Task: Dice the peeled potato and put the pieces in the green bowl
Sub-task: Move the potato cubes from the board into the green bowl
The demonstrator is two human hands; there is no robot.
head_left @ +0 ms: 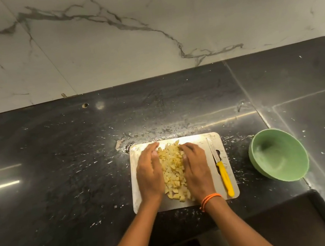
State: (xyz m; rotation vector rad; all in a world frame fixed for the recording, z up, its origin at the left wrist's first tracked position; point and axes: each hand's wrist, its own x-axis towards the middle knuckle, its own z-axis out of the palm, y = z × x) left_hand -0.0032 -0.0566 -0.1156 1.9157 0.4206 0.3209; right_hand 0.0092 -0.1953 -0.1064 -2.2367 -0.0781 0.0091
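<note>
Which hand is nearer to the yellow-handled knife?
The right hand: it rests just left of the yellow-handled knife. The left hand lies beyond the diced potato pile.

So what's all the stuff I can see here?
potato pieces: many, pale yellow, heaped mid-board between the hands
board: one, silvery, on the counter
knife: one, yellow handle, lying on the board's right side
bowl: one, green, looks empty, on the counter right of the board
counter: one, black, speckled with white bits
wall: white marble with grey veins, behind the counter
left hand: one, flat against the heap's left side
right hand: one, against the heap's right side, orange band on the wrist
</note>
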